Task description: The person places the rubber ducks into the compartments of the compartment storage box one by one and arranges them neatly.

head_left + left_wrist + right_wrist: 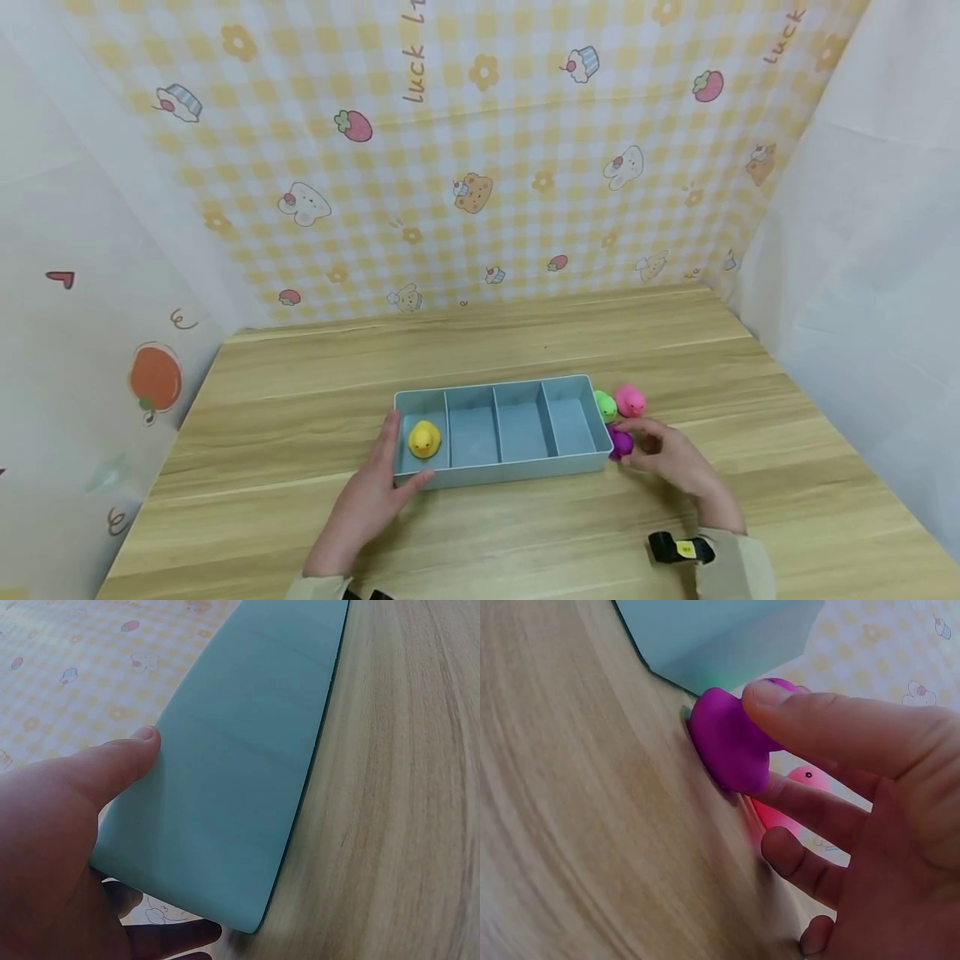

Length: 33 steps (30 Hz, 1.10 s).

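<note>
A light blue box (474, 477) with several compartments sits on the wooden table. In its leftmost compartment is a yellow toy duck (424, 439). My left hand (365, 490) grips the box's left end, thumb at the front wall and fingers along the end wall. At the right end, my right hand (672, 459) pinches a purple toy duck (731, 742) between thumb and fingers, close to the tabletop and right by the box's corner. Behind it are a green toy duck (605, 406), partly hidden by the box wall, and a pink toy duck (631, 401).
The wooden table (480, 346) extends around the box on every side. A yellow checked cloth (517, 150) hangs behind it, with white sheets at the left and right. Each sleeve has a black wrist device; the right one (678, 548) shows best.
</note>
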{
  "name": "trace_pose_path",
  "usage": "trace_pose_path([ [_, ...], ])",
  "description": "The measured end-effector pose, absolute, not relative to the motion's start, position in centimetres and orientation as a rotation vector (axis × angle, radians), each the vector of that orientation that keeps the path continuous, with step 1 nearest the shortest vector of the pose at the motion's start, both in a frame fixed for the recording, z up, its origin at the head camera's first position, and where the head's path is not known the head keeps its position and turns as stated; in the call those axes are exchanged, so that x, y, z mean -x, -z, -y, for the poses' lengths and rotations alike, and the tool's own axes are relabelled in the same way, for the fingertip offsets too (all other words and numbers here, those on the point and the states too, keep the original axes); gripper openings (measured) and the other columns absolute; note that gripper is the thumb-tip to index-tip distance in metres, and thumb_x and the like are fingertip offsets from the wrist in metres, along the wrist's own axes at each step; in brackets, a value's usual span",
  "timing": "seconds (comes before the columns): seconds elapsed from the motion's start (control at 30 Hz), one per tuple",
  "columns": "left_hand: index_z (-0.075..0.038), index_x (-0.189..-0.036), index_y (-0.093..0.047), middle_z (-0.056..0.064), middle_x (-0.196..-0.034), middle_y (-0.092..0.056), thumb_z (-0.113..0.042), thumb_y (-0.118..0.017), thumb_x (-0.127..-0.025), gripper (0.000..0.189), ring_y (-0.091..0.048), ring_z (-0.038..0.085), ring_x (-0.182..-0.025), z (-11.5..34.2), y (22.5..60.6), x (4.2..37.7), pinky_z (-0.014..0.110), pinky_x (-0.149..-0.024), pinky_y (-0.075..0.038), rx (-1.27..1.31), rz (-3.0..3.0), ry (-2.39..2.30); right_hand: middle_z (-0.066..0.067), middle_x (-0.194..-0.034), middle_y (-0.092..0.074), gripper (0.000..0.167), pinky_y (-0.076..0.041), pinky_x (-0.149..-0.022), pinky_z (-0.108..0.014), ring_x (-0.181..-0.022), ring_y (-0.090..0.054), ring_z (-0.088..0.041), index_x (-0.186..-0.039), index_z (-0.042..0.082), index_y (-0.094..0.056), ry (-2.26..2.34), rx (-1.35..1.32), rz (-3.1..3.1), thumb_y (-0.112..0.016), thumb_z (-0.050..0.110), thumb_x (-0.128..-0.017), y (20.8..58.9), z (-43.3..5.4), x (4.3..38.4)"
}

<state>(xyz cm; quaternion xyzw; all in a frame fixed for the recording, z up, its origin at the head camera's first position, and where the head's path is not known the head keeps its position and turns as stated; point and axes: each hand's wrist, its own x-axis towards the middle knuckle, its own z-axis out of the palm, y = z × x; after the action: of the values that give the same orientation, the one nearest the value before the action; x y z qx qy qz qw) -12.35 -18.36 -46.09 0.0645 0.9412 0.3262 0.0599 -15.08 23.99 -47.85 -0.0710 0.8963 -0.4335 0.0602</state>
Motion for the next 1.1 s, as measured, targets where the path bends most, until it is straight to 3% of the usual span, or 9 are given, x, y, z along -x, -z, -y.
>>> trace_pose_path([
  [0.33, -0.017, -0.155, 0.003, 0.014, -0.160, -0.008, -0.055, -0.059, -0.088, 0.099, -0.028, 0.041, -0.139, 18.4, 46.1, 12.3, 0.058, -0.108, -0.033, -0.187, -2.853, -0.979, -0.017, -0.108, -0.064, 0.045, -0.044, -0.070, -0.029, -0.085, -0.052, -0.020, -0.119, 0.005, -0.064, 1.396, 0.092, -2.667, -0.078, 0.017, -0.078, 47.0, -24.0, 14.8],
  [0.67, -0.016, -0.155, 0.002, 0.015, -0.160, -0.008, -0.057, -0.058, -0.087, 0.100, -0.027, 0.042, -0.139, 18.5, 46.2, 12.4, 0.058, -0.108, -0.033, -0.195, -2.865, -0.963, -0.011, -0.089, -0.057, 0.043, -0.039, -0.059, -0.022, -0.079, -0.047, -0.017, -0.119, 0.006, -0.064, 1.338, 0.106, -2.755, -0.077, 0.020, -0.080, 45.6, -24.0, 14.6],
  [1.1, -0.016, -0.155, 0.003, 0.014, -0.160, -0.007, -0.053, -0.060, -0.088, 0.099, -0.026, 0.041, -0.140, 18.5, 46.2, 12.4, 0.058, -0.109, -0.032, -0.193, -2.856, -0.963, -0.017, -0.095, -0.053, 0.043, -0.033, -0.061, -0.027, -0.085, -0.044, -0.024, -0.121, 0.006, -0.062, 1.370, 0.113, -2.766, -0.075, 0.022, -0.083, 43.3, -23.9, 15.6],
])
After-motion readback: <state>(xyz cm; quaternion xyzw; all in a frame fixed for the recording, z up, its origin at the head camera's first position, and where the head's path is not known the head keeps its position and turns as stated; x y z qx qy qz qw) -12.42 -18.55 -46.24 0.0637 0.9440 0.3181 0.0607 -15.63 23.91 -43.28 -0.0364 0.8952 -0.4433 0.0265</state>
